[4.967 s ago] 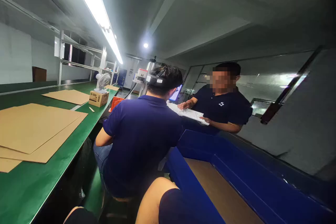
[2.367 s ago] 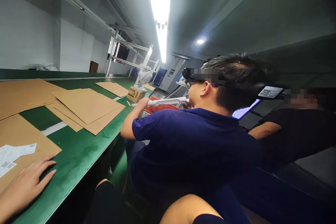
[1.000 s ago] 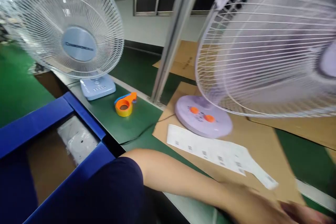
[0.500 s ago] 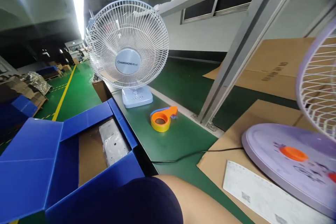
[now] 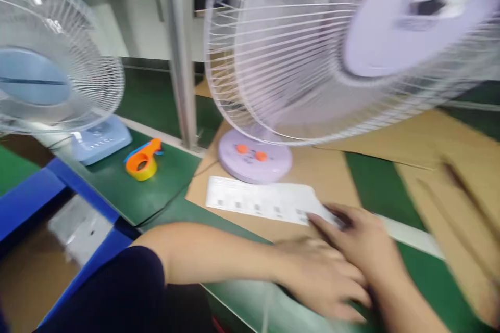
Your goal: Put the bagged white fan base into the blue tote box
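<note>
A white sheet of labels [image 5: 253, 199] printed with a row of small square codes lies on the cardboard. My right hand [image 5: 363, 237] pinches its right end between thumb and fingers. Just below and to the left, my left hand [image 5: 322, 276] reaches across by the right wrist, fingers spread and blurred; no object shows in it. Behind the sheet stands a lilac fan, its round base [image 5: 255, 161] bearing two orange knobs and its wire guard [image 5: 281, 62] leaning over the sheet.
Flat cardboard [image 5: 332, 177] covers part of the green bench. To the left are a blue fan [image 5: 103, 140], an orange tape dispenser [image 5: 142, 161] with yellow tape, and a black cord [image 5: 167, 203]. An open blue box [image 5: 91, 276] holds a grey-white piece [image 5: 82, 229].
My view has swung right, bringing the whole lilac fan base and both hands into sight. My right hand now grips the label sheet. The blue fan and tape dispenser sit farther left in view.
</note>
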`<state>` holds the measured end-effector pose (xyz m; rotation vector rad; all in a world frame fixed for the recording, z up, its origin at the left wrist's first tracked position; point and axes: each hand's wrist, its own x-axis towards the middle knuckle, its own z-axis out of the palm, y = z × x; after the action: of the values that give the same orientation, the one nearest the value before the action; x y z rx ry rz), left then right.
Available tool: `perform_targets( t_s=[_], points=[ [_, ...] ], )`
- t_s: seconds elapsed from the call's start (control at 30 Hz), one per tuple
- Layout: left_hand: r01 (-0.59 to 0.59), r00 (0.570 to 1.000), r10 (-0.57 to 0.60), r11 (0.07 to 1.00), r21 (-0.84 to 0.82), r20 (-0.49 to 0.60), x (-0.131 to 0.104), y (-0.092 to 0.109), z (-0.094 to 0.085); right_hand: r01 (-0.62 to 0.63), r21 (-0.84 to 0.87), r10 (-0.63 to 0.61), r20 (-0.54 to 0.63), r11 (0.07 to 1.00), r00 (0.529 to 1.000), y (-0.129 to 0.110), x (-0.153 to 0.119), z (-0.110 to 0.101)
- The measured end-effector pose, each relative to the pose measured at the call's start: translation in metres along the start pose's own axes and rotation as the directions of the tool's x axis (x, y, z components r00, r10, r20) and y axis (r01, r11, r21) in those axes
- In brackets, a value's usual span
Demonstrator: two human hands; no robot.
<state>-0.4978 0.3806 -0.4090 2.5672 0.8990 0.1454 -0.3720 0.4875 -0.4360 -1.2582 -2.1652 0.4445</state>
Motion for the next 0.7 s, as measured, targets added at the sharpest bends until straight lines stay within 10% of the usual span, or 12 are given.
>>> perform_targets(
  t_s=[0.7],
  points=[
    [-0.132, 0.973, 0.154, 0.983, 0.129, -0.174, -0.010, -0.002, 0.003, -0.106, -0.228, 0.116, 0.032, 0.968, 0.993, 0.014, -0.008, -0.003]
  ],
)
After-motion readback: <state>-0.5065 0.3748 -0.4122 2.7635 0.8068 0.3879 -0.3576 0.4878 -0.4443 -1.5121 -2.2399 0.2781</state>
